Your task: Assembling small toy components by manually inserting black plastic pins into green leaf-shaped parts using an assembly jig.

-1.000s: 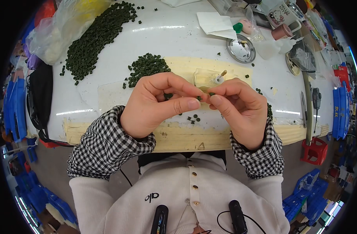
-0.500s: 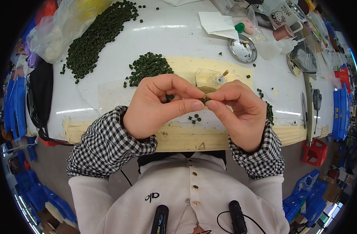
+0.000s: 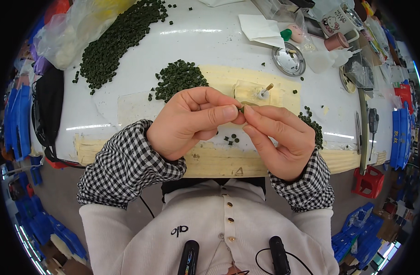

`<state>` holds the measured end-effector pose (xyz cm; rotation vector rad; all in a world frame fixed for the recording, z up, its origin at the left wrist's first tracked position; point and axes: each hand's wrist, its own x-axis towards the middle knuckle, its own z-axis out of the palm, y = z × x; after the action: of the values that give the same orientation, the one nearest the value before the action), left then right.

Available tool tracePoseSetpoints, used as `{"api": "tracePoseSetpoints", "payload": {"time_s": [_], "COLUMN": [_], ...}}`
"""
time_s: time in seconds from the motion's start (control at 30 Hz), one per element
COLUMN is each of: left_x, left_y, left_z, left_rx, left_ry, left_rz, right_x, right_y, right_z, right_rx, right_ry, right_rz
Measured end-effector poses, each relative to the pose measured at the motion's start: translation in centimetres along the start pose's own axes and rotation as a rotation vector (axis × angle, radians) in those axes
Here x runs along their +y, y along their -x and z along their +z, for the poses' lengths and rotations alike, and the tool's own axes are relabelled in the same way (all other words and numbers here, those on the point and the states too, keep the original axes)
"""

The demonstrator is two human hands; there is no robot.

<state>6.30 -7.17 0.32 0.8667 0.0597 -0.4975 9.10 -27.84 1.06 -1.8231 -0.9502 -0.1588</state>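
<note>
Between the thumb and fingertips of my left hand point(image 3: 184, 121) is a small dark green piece point(image 3: 241, 110), mostly covered by the fingers. My right hand point(image 3: 285, 140) meets it from the other side: the index fingertip touches the piece, while the thumb stands apart below. Both hands are above the pale yellow mat at the near side of the table. Just beyond them a small block point(image 3: 253, 94) carries a short white holder with a brown peg point(image 3: 267, 87). Several loose green pieces point(image 3: 231, 139) lie under the hands.
Beyond my left hand is a small heap of green pieces point(image 3: 180, 80), with a larger heap point(image 3: 116, 48) farther left. More pieces point(image 3: 313, 126) lie right of my right hand. A round metal dish point(image 3: 288, 59), white paper point(image 3: 260, 30) and tweezers point(image 3: 358, 130) are on the right side.
My left thumb has moved up over the piece, closing the pinch. My right thumb has dropped away from the index finger. The whole view has shifted slightly.
</note>
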Motion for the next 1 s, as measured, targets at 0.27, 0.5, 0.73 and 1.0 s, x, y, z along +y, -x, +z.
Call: {"api": "tracePoseSetpoints", "payload": {"time_s": [0.27, 0.5, 0.73, 1.0], "left_x": [0.2, 0.8, 0.5, 0.7], "left_y": [0.3, 0.3, 0.8, 0.9], "left_z": [0.6, 0.4, 0.7, 0.8], "left_rx": [0.100, 0.061, 0.113, 0.118], "left_ry": [-0.473, -0.112, -0.838, -0.922], "left_rz": [0.265, 0.011, 0.453, 0.426], "right_x": [0.1, -0.1, 0.5, 0.1], "right_y": [-0.1, -0.1, 0.1, 0.1], "right_z": [-0.4, 0.0, -0.1, -0.2], "right_rx": [-0.067, -0.036, -0.028, -0.050], "right_ry": [-0.121, 0.029, -0.356, -0.482], "right_rz": [0.104, -0.019, 0.267, 0.367]}}
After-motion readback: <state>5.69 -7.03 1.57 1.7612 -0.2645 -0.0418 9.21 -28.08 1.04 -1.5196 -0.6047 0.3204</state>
